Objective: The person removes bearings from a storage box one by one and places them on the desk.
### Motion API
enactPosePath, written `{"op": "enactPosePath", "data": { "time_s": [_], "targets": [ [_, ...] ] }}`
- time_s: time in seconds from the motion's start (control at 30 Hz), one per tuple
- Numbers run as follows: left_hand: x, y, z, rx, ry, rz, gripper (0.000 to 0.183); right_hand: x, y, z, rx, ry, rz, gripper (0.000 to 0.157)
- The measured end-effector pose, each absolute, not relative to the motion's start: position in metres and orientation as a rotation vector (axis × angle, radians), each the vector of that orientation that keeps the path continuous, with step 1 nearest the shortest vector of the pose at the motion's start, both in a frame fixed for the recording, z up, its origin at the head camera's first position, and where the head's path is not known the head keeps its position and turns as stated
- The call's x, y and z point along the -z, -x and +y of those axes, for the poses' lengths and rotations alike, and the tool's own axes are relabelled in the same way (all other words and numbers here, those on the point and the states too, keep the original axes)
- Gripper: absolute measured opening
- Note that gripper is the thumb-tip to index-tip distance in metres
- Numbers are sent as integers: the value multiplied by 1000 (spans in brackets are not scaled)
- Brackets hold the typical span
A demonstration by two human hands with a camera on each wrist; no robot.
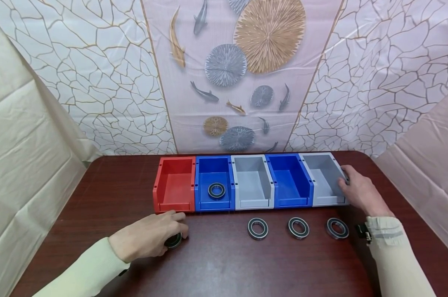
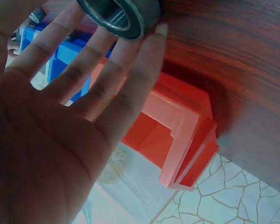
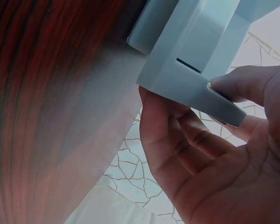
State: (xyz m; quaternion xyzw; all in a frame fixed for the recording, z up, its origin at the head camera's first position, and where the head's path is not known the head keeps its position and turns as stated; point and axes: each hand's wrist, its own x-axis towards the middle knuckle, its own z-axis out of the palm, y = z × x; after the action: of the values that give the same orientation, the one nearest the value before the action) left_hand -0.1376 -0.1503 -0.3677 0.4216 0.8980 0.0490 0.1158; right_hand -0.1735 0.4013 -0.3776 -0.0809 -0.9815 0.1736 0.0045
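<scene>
My left hand is over the near left of the table, holding a ball bearing at its fingertips. In the left wrist view that bearing appears as a dark-sealed steel ring in front of the fingers; the hand partly covers it in the head view. At the right end of a row of bins, my right hand grips the side wall of a grey bin. Its thumb lies on one face of the grey wall, the fingers curl under the other. Another bearing lies inside the left blue bin.
Three bearings lie spaced out before the bins: one left, one middle, one right. The row also holds a red bin, a second grey bin and another blue bin. Patterned cloth hangs behind the dark wooden table.
</scene>
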Motion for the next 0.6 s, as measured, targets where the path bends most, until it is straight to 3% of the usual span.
{"op": "enactPosePath", "data": {
  "time_s": [0.6],
  "targets": [
    [342,145,-143,-134,-1289,2753,40,378,175,403,-571,265,-3092,52]
  ]
}}
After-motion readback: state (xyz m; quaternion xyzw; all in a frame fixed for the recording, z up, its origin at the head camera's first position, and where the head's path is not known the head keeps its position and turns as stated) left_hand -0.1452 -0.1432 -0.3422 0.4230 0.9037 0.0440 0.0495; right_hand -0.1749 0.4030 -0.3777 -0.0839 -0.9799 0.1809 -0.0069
